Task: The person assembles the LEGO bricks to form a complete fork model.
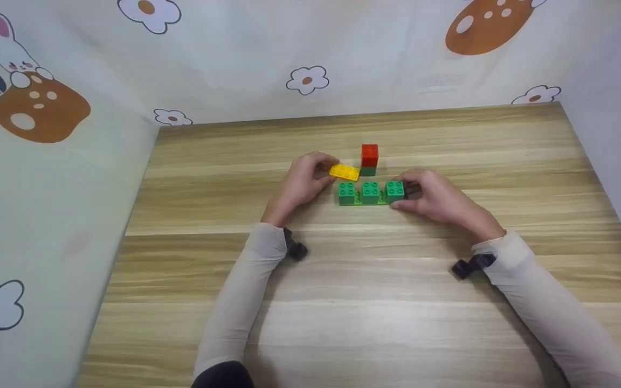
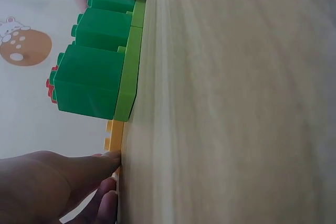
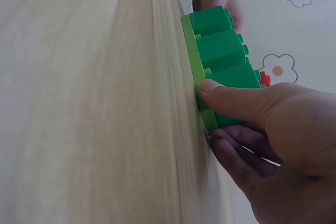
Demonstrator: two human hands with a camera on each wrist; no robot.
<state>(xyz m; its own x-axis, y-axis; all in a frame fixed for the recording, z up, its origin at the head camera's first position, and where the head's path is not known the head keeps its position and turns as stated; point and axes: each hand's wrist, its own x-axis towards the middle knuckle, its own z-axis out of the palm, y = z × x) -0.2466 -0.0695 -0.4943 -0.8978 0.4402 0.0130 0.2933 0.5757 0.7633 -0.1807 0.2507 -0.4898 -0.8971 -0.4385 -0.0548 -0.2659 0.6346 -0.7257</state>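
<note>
To the left of both hands, a pale wall is showing a printed rabbit (image 1: 11, 51) leaning over a brown fruit (image 1: 46, 116). The back wall (image 1: 235, 70), carrying outlined flowers, is rising beyond the hands, and a plain pale wall (image 1: 612, 134) is standing off to the right. A wood-grain tabletop (image 1: 375, 323) is stretching beneath the hands and forearms.

A black wrist device (image 1: 295, 249) is sitting at the left cuff. The left hand (image 1: 306, 175) is pinching the left end of a flat yellow brick (image 1: 344, 172). Between the hands, three green blocks (image 1: 370, 192) are standing in a row on a light green base (image 2: 130, 77), just nearer the person than the yellow brick. Behind this row, a red block (image 1: 370, 155) is resting on a dark green block (image 1: 368, 172); the row is hiding most of that stack in the wrist views. The right hand (image 1: 434, 195) is gripping the row's right end, thumb on the near side. A second black wrist device (image 1: 472, 266) is sitting at the right cuff.
</note>
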